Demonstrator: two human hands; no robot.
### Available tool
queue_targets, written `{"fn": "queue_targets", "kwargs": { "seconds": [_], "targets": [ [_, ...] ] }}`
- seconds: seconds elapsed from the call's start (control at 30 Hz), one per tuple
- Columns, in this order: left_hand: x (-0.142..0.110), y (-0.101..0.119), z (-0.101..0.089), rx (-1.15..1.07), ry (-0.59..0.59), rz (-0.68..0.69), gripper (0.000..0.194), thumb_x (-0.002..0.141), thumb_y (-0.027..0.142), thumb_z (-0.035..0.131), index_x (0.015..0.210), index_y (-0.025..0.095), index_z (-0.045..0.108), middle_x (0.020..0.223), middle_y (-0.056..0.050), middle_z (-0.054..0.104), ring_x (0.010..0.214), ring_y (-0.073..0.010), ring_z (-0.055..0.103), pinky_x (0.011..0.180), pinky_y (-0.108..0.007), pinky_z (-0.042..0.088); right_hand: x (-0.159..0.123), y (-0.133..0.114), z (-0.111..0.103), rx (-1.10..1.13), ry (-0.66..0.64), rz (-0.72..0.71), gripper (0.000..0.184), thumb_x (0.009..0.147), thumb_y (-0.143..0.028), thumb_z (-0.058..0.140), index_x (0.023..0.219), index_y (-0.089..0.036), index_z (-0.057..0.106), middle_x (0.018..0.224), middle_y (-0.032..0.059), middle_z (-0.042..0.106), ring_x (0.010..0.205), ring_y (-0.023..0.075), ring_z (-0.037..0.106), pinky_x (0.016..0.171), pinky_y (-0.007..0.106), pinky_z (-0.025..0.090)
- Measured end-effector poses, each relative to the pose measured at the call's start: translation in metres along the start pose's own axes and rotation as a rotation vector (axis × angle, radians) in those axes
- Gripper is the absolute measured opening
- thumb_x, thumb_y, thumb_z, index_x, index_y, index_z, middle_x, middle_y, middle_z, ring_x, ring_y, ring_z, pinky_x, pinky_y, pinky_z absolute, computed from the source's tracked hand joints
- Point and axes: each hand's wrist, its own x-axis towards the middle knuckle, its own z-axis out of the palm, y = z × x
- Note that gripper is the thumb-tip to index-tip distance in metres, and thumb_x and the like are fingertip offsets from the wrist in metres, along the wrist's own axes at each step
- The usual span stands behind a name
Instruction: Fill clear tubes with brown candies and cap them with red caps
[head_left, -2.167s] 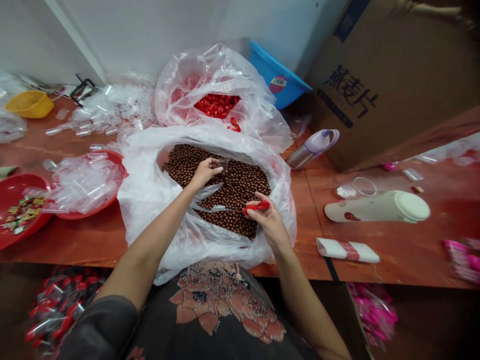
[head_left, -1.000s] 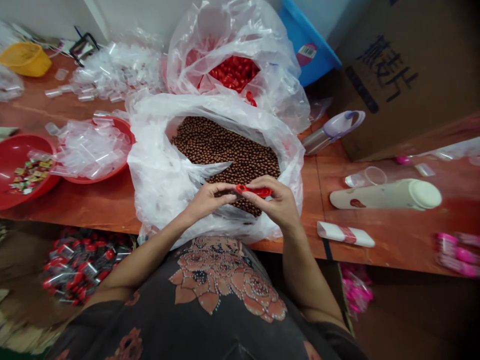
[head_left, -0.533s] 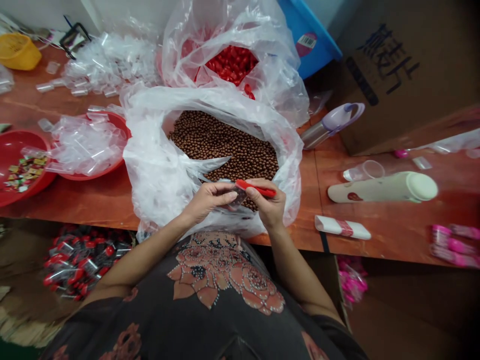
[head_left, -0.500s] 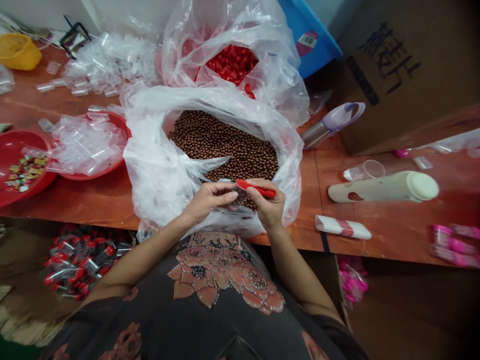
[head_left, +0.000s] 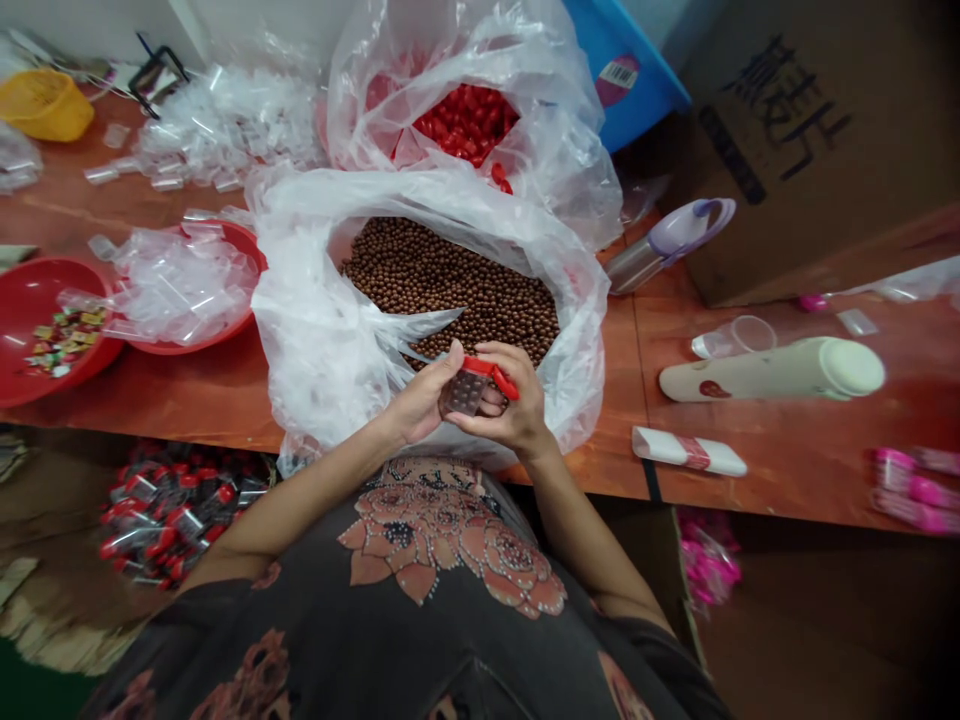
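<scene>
Counter [head_left: 180, 395] orange-brown wood. Plastic bag [head_left: 315, 330] holds brown balls [head_left: 450, 290]; second bag [head_left: 555, 150] behind holds red sweets [head_left: 469, 122]. Left hand [head_left: 420, 395] closed around clear tube [head_left: 463, 392] above first bag; right hand [head_left: 514, 400] pinching red cap [head_left: 489, 372] at tube's end.

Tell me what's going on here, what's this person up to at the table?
A person holds a small clear plastic container in their left hand, and their right hand is at its red plastic cap. Both hands are above an open white plastic bag full of small round brown balls, which sits on a reddish wooden table. Behind it, a clear plastic bag holds glossy red candies.
</scene>
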Motion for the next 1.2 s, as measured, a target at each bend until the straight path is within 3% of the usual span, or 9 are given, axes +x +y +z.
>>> {"fn": "queue_targets", "kwargs": {
  "seconds": [0.13, 0.23, 0.4, 0.53, 0.6, 0.7, 0.83, 1.03, 1.2],
  "targets": [
    [0.007, -0.01, 0.01, 0.01, 0.153, 0.069, 0.044, 0.092, 0.058, 0.049, 0.079, 0.017, 0.058, 0.059, -0.003, 0.057, 0.048, -0.0093, 0.05, 0.048, -0.024, 0.044, -0.006, 0.003, 0.011, -0.028, 0.018, 0.035, 0.072, 0.051, -0.048, 0.09, 0.114, -0.033, 0.057, 0.117, 0.0058, 0.066, 0.113, 0.0323, 0.062, 0.102, 0.055, 0.048],
    [0.007, -0.014, 0.016, 0.049, 0.234, 0.103, 0.041, 0.093, 0.057, 0.044, 0.081, 0.019, 0.054, 0.055, 0.0, 0.049, 0.044, -0.0083, 0.044, 0.044, -0.024, 0.037, -0.007, 0.005, 0.014, -0.036, 0.021, 0.034, 0.07, 0.051, -0.05, 0.09, 0.111, -0.034, 0.06, 0.114, 0.0052, 0.067, 0.109, 0.0314, 0.063, 0.1, 0.052, 0.049],
    [0.0, -0.008, 0.014, 0.113, 0.224, 0.221, 0.037, 0.093, 0.055, 0.045, 0.103, 0.021, 0.053, 0.055, 0.004, 0.048, 0.043, -0.0075, 0.043, 0.045, -0.023, 0.038, 0.001, -0.005, 0.0, 0.077, -0.094, -0.061, 0.073, 0.063, -0.051, 0.085, 0.129, -0.035, 0.058, 0.13, 0.0055, 0.063, 0.121, 0.031, 0.058, 0.107, 0.052, 0.044],
    [-0.007, -0.002, 0.009, 0.226, 0.206, 0.225, 0.046, 0.092, 0.058, 0.046, 0.123, 0.024, 0.049, 0.055, 0.006, 0.05, 0.039, -0.0076, 0.044, 0.039, -0.022, 0.033, 0.003, -0.017, -0.008, 0.164, -0.077, 0.072, 0.033, 0.091, -0.041, 0.061, 0.123, -0.037, 0.066, 0.116, 0.0022, 0.07, 0.11, 0.0241, 0.064, 0.099, 0.048, 0.049],
    [-0.01, -0.001, 0.008, 0.276, 0.212, 0.186, 0.048, 0.093, 0.059, 0.044, 0.126, 0.024, 0.049, 0.054, 0.005, 0.051, 0.037, -0.0075, 0.044, 0.037, -0.021, 0.029, 0.002, -0.021, -0.008, 0.208, -0.054, 0.145, 0.026, 0.093, -0.034, 0.06, 0.117, -0.038, 0.07, 0.105, 0.0004, 0.073, 0.1, 0.0208, 0.067, 0.092, 0.043, 0.053],
    [-0.012, 0.001, 0.005, 0.324, 0.186, 0.157, 0.047, 0.094, 0.058, 0.043, 0.124, 0.023, 0.051, 0.053, 0.005, 0.051, 0.036, -0.0071, 0.043, 0.034, -0.021, 0.026, 0.0, -0.023, -0.008, 0.257, -0.079, 0.152, 0.029, 0.09, -0.03, 0.065, 0.117, -0.038, 0.071, 0.108, -0.0004, 0.075, 0.1, 0.0195, 0.068, 0.09, 0.041, 0.056],
    [-0.015, 0.005, 0.0, 0.381, 0.106, 0.141, 0.049, 0.095, 0.06, 0.042, 0.123, 0.022, 0.054, 0.052, 0.004, 0.051, 0.034, -0.0059, 0.042, 0.033, -0.019, 0.024, -0.003, -0.019, -0.01, 0.232, -0.11, 0.066, 0.035, 0.091, -0.024, 0.063, 0.123, -0.037, 0.068, 0.116, -0.001, 0.075, 0.103, 0.0183, 0.07, 0.093, 0.04, 0.057],
    [-0.019, 0.01, -0.004, 0.435, 0.021, 0.076, 0.053, 0.097, 0.063, 0.036, 0.124, 0.02, 0.054, 0.053, 0.005, 0.051, 0.034, -0.0064, 0.043, 0.031, -0.016, 0.027, -0.011, -0.011, -0.006, 0.043, -0.063, -0.135, 0.036, 0.092, -0.019, 0.06, 0.126, -0.027, 0.067, 0.111, 0.003, 0.077, 0.101, 0.018, 0.073, 0.091, 0.036, 0.061],
    [-0.021, 0.007, -0.007, 0.425, 0.01, 0.021, 0.055, 0.096, 0.064, 0.036, 0.123, 0.02, 0.056, 0.051, 0.005, 0.05, 0.033, -0.0065, 0.043, 0.03, -0.016, 0.025, -0.015, -0.004, -0.007, -0.101, -0.082, -0.361, 0.052, 0.09, -0.017, 0.062, 0.141, -0.027, 0.053, 0.116, 0.0054, 0.074, 0.106, 0.0195, 0.071, 0.091, 0.036, 0.062]
  ]
}}
